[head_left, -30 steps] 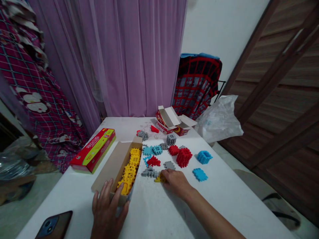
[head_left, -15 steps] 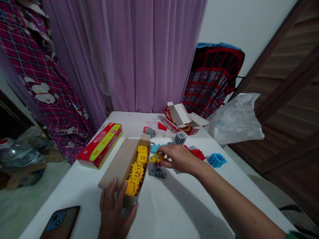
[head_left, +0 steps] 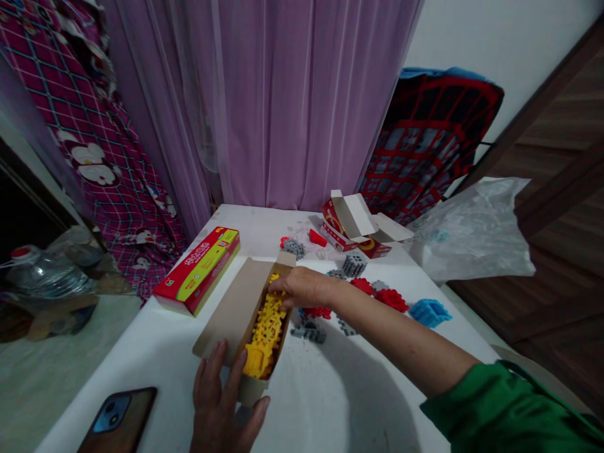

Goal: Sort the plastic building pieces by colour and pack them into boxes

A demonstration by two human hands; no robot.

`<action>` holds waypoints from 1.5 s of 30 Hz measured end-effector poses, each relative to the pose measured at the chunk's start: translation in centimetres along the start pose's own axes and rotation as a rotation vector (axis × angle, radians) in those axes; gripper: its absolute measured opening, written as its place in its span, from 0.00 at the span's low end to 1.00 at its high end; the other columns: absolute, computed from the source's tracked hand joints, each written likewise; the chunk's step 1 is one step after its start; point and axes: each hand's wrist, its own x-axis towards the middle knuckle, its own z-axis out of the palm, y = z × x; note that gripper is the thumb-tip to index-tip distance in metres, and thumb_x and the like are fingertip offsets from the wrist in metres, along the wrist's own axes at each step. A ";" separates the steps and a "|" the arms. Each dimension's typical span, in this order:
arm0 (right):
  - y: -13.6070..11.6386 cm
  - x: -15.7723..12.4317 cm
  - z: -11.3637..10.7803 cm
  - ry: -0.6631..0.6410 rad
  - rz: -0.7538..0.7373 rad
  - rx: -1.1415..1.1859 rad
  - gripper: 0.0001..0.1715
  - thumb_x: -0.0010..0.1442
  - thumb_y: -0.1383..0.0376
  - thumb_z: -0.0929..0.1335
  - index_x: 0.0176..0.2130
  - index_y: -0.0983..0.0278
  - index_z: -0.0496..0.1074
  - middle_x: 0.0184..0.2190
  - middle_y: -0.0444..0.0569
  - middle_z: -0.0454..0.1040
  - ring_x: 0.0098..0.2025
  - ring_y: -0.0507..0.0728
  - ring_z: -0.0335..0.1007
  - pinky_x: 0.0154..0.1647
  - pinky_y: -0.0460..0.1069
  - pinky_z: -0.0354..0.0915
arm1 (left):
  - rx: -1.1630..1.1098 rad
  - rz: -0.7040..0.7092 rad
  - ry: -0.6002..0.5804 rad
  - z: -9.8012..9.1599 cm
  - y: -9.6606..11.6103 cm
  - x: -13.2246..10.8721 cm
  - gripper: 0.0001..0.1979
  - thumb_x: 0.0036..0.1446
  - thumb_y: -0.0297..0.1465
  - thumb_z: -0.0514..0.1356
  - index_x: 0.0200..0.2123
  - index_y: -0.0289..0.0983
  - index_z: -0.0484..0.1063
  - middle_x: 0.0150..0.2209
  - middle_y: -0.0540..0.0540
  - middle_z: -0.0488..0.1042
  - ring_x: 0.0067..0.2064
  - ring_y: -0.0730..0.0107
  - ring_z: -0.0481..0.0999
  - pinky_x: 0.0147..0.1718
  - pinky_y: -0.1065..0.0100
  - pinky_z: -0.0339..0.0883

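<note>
A long cardboard box [head_left: 285,333] lies open on the table, its brown lid [head_left: 231,302] folded out to the left. Yellow toy building pieces [head_left: 265,333] fill it in a row. My right hand [head_left: 302,288] reaches into the box's far end, fingers closed on a yellow piece [head_left: 277,284] among the others; the fingers hide part of it. At the near end my left hand [head_left: 224,396] rests with spread fingers against the box and lid edge, thumb beside the near flap. Right of the box lie red gear pieces [head_left: 391,300] and grey pieces [head_left: 309,332].
A closed red and yellow box [head_left: 198,270] lies at the left. An opened red box [head_left: 353,226] stands at the back right beside a clear plastic bag [head_left: 472,233]. A blue piece [head_left: 429,312] sits near the right edge. A phone [head_left: 117,418] lies front left.
My right hand has moved left with a yellow piece, from beside the box into its far end. My left hand stays at the near end. The view has shifted slightly.
</note>
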 end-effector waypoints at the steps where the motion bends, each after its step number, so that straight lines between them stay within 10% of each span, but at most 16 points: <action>1: 0.4 0.1 -0.3 0.000 0.011 -0.021 0.23 0.58 0.65 0.73 0.54 0.60 0.73 0.44 0.50 0.80 0.44 0.57 0.75 0.42 0.47 0.64 | 0.002 0.000 -0.002 0.0 0.0 0.0 0.43 0.55 0.35 0.64 0.70 0.43 0.47 0.72 0.37 0.44 0.71 0.47 0.51 0.66 0.46 0.52; 10: 2.6 -0.6 -0.6 0.139 0.023 -0.088 0.19 0.58 0.73 0.69 0.51 0.65 0.75 0.48 0.55 0.78 0.52 0.59 0.70 0.52 0.51 0.64 | 0.010 0.002 -0.015 -0.3 0.1 0.2 0.42 0.56 0.35 0.63 0.70 0.42 0.47 0.73 0.38 0.43 0.71 0.50 0.48 0.67 0.48 0.49; 23: 5.5 0.8 1.1 0.266 0.594 0.237 0.25 0.65 0.66 0.64 0.60 0.62 0.69 0.55 0.53 0.75 0.56 0.59 0.72 0.55 0.50 0.64 | 0.121 -0.102 0.042 -0.3 -2.1 0.2 0.37 0.59 0.33 0.59 0.69 0.49 0.49 0.72 0.38 0.47 0.69 0.46 0.55 0.65 0.40 0.47; 31: 3.8 -1.5 2.2 0.371 0.720 0.305 0.25 0.63 0.70 0.62 0.57 0.63 0.73 0.52 0.51 0.78 0.54 0.58 0.73 0.52 0.48 0.65 | 0.079 -0.406 0.038 -1.2 -6.0 1.1 0.31 0.61 0.45 0.52 0.63 0.35 0.59 0.65 0.30 0.59 0.63 0.42 0.64 0.57 0.43 0.64; 45: 0.1 -5.6 4.1 0.469 0.812 0.438 0.21 0.60 0.67 0.64 0.52 0.61 0.76 0.42 0.49 0.82 0.43 0.57 0.76 0.41 0.47 0.63 | -0.310 -0.911 -0.104 -3.9 -7.5 1.5 0.32 0.46 0.53 0.57 0.50 0.40 0.70 0.43 0.42 0.80 0.41 0.55 0.81 0.39 0.58 0.76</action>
